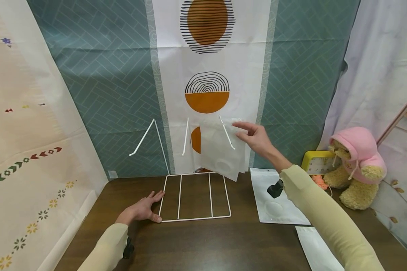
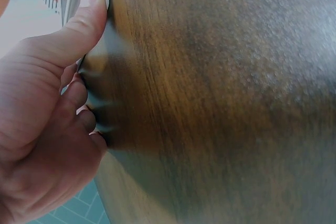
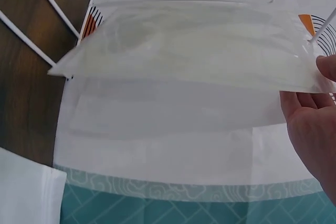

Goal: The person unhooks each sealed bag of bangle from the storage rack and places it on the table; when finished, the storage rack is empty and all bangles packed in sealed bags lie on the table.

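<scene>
A white wire rack (image 1: 196,219) stands on the table, its three hooks jutting forward. My left hand (image 1: 144,207) presses on the left side of its base, fingers spread and thumb at the front corner; the left wrist view shows that thumb on the wire. My right hand (image 1: 257,139) is at the upper right edge of a translucent white pouch (image 1: 218,150) at the right hook (image 1: 227,131). In the right wrist view the thumb lies before the pouch's edge, with fingers partly hidden behind it. More pouch edges show behind this one.
On the table at right lie a white pouch (image 1: 271,203) and another white pouch (image 1: 315,248), partly under the right sleeve. Farther right are a yellow clock (image 1: 317,162), orange yarn (image 1: 320,181) and a teddy bear (image 1: 359,192) in a pink hood. A patterned curtain (image 1: 122,75) hangs behind the rack.
</scene>
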Demonstrator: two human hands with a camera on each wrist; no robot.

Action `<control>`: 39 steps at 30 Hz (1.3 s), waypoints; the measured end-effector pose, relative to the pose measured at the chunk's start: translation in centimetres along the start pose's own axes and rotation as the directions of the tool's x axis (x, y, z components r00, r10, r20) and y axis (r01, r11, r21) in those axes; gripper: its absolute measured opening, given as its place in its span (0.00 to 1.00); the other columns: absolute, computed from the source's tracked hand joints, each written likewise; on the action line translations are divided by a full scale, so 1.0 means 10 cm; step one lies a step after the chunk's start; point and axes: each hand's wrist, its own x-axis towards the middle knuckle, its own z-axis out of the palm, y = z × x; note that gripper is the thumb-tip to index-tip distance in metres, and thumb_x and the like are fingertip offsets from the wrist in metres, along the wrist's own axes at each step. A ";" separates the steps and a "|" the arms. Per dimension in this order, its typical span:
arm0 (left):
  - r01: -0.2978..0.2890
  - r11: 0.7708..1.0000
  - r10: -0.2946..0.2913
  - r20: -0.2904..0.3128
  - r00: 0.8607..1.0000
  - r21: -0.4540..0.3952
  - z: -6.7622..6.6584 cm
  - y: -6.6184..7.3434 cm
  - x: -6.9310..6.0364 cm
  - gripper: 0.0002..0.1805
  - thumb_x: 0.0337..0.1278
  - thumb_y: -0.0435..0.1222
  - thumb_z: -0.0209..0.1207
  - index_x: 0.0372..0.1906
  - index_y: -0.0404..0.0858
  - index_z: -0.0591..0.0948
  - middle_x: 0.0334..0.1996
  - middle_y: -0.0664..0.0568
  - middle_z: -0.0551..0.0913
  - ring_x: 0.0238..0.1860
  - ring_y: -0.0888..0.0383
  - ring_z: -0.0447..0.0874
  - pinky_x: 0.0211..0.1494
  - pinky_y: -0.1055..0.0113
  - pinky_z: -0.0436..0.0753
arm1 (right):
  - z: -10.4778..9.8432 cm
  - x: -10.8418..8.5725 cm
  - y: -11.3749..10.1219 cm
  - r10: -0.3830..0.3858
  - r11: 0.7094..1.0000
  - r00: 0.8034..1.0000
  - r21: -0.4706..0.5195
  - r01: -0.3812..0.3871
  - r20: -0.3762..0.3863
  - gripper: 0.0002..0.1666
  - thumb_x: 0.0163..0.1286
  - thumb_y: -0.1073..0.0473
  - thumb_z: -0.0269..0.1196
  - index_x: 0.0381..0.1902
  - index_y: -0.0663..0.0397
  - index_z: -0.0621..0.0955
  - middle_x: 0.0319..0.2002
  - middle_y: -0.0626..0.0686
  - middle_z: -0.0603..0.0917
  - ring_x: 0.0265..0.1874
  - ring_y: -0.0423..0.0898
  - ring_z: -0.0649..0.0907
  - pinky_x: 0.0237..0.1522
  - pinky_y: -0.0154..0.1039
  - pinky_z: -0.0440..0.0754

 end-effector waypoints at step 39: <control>-0.011 1.000 0.011 -0.017 1.000 0.006 0.01 -0.01 0.01 0.58 0.38 0.42 0.79 0.77 0.34 0.60 0.75 0.27 0.52 0.70 0.19 0.47 0.65 0.27 0.54 | 0.15 -0.06 0.09 0.002 0.999 1.000 0.052 -0.001 -0.011 0.22 0.76 0.61 0.59 0.66 0.54 0.78 0.26 0.68 0.80 0.21 0.59 0.75 0.23 0.38 0.73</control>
